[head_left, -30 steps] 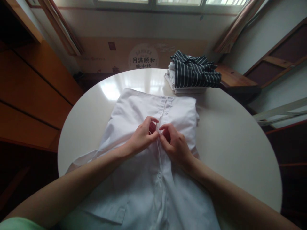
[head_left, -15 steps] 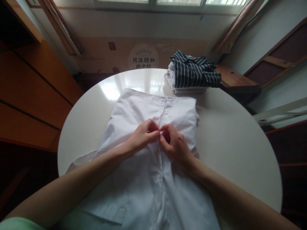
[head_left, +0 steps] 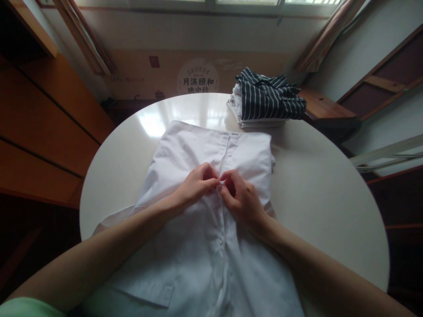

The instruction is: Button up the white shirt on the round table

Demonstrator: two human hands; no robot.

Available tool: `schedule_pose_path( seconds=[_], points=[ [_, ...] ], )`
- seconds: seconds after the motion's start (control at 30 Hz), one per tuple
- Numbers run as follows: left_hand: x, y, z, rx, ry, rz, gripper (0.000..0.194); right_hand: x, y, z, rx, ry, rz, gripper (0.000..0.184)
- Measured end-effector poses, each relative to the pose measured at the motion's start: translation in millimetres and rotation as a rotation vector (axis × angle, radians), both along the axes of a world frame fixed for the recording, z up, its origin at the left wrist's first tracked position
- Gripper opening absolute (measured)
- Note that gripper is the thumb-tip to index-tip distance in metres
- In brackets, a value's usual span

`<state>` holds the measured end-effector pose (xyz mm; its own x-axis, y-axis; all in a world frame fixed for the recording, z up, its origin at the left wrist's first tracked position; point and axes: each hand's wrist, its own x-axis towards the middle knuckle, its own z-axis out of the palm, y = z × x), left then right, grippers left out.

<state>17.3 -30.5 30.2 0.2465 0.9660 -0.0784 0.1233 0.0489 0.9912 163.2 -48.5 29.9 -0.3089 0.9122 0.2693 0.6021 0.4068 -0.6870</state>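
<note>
A white button-front coat lies spread over the table, its button strip running down the middle. My left hand pinches the strip's edge from the left between thumb and forefinger. From the right, my right hand pinches the same spot, its fingertips touching those of the left. Whatever button sits between the fingertips is hidden. Below the hands a fastened white button shows on the strip. A pocket lies at the coat's lower left.
The round white table carries a folded stack of clothes at its far right, topped by a black-and-white striped garment. Wooden cabinets stand on the left. Beyond the table is a wall with a printed panel under a window.
Both hands stay at the same spot on the button strip. Only the fingertips have shifted slightly, and a little more white cloth shows between them.
</note>
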Motion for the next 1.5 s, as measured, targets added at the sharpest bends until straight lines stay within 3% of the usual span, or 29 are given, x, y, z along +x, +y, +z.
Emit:
schedule_pose_path(
  seconds=[0.27,1.03,1.5],
  points=[
    [2.2,-0.7,3.2,-0.006,-0.038,0.003,0.008,0.7,0.3,0.9,0.02,-0.022,0.046,0.008],
    [3.2,-6.4,8.0,0.223,0.347,-0.02,0.008,0.4,1.3,-0.3,0.054,-0.061,0.074,0.009],
    [2.0,-6.9,7.5,0.196,0.248,-0.091,0.009,0.6,0.5,-0.8,0.001,-0.025,0.014,0.004]
  ],
)
